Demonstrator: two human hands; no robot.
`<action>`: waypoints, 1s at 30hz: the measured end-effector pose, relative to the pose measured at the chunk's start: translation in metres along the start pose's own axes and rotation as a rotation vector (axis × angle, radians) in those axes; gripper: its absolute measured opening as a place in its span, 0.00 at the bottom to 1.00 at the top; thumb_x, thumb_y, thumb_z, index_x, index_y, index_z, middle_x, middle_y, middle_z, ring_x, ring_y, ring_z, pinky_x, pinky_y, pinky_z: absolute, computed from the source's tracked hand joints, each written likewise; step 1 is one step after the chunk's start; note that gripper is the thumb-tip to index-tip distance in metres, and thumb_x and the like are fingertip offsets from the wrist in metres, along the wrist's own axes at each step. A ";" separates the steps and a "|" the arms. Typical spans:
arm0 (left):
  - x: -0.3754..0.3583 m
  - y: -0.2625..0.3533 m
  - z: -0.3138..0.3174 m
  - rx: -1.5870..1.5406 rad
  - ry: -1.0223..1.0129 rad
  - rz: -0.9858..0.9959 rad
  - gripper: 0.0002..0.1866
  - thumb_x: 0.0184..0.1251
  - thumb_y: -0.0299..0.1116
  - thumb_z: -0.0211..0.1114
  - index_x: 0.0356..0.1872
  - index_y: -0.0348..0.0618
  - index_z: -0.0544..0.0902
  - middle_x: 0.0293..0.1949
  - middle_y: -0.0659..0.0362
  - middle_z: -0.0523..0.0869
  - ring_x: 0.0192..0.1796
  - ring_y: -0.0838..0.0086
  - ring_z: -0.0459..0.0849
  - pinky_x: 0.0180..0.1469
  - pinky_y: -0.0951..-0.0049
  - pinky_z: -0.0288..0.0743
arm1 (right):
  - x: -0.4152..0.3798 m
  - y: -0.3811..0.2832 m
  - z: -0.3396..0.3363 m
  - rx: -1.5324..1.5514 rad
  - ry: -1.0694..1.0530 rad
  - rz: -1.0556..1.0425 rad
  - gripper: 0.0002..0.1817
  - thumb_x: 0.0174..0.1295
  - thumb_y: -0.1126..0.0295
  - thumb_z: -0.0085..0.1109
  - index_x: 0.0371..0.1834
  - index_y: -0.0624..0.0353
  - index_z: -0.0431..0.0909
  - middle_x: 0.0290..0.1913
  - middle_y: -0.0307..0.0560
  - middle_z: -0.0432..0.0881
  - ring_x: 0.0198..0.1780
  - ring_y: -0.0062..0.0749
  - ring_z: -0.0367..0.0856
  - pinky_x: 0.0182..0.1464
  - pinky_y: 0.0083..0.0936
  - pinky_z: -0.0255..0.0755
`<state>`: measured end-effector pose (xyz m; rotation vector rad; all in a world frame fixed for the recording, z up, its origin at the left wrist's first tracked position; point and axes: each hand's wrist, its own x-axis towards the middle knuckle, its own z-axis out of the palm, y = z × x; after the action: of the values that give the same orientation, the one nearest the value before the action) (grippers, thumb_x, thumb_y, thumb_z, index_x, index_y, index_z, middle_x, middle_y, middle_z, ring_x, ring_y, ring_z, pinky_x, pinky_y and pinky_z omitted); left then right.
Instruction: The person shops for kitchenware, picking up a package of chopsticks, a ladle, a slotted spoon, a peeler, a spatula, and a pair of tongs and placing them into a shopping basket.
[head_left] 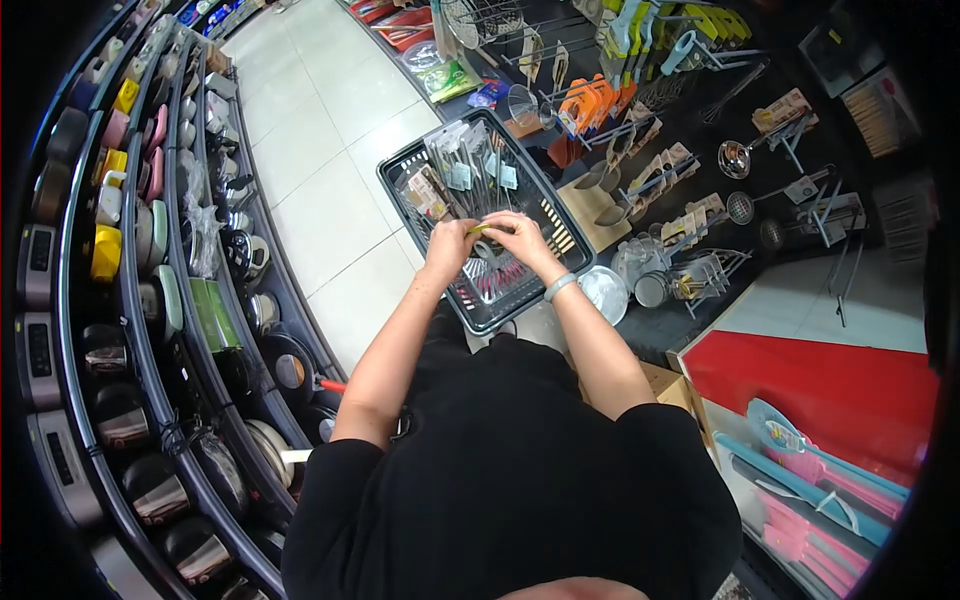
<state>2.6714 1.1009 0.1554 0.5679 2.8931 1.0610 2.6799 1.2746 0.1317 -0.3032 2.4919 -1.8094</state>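
Both my hands are close together over a black plastic basket (398, 170). My left hand (452, 245) and my right hand (515, 236) pinch a small yellow-green item (478, 229) between their fingertips; it is too small to name. Inside the basket, packaged metal utensils (470, 165) with pale labels lie at the far end. A brown and white package (425, 195) rests at the left side. Below my hands are clear packs with pink-red parts (500, 280). A pale band is on my right wrist.
Shelves of pans and kitchenware (160, 250) run along the left. A tiled floor (320, 130) lies between them and the basket. Hanging strainers, ladles and orange items (597, 103) line the dark right display. A red panel (820, 400) and pink and blue utensils are lower right.
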 end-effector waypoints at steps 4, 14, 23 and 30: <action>-0.007 -0.038 0.020 0.084 0.036 -0.109 0.07 0.53 0.28 0.62 0.33 0.43 0.85 0.27 0.45 0.82 0.32 0.51 0.83 0.38 0.56 0.77 | -0.017 0.030 0.010 0.165 0.215 0.160 0.18 0.57 0.71 0.61 0.52 0.61 0.75 0.45 0.48 0.82 0.50 0.31 0.79 0.51 0.24 0.72; 0.011 -0.116 0.033 0.433 -0.065 -0.212 0.07 0.58 0.30 0.55 0.34 0.44 0.80 0.29 0.51 0.85 0.36 0.60 0.82 0.52 0.57 0.64 | -0.084 0.071 -0.019 0.309 0.409 0.686 0.13 0.66 0.67 0.51 0.52 0.57 0.75 0.43 0.37 0.81 0.42 0.20 0.76 0.41 0.17 0.70; 0.044 -0.141 0.035 0.603 -0.116 -0.272 0.13 0.62 0.30 0.50 0.47 0.44 0.76 0.40 0.53 0.84 0.51 0.62 0.79 0.58 0.54 0.60 | -0.067 0.053 -0.046 0.216 0.502 0.524 0.13 0.66 0.68 0.53 0.52 0.58 0.75 0.41 0.37 0.82 0.42 0.19 0.78 0.40 0.18 0.72; 0.048 -0.136 0.035 0.401 -0.056 -0.315 0.31 0.59 0.30 0.56 0.66 0.51 0.60 0.52 0.51 0.77 0.56 0.60 0.73 0.57 0.51 0.59 | 0.014 -0.006 -0.124 0.162 0.686 0.126 0.16 0.65 0.72 0.53 0.55 0.62 0.70 0.43 0.41 0.79 0.45 0.21 0.78 0.48 0.17 0.72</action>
<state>2.5860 1.0433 0.0488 0.1271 3.0165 0.4230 2.6479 1.3867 0.1779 0.5665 2.6200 -2.3329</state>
